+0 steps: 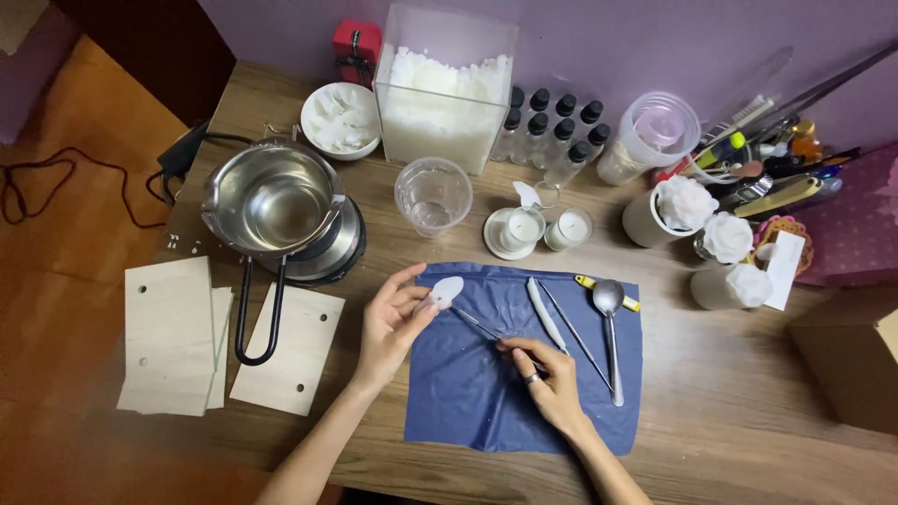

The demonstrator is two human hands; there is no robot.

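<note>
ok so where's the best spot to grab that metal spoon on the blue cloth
Take the spoon by the middle of its long straight handle, coming from above and the right. It lies flat, bowl pointing away from the person, and the thin metal tool lies close on its left, so the right side is freer.

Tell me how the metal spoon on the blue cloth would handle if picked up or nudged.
The spoon looks all metal, so probably stiff and fairly weighty. Its polished handle may feel slippery. It lies flat on the blue cloth, so a nudge would likely slide or pivot it, not roll it.
</note>
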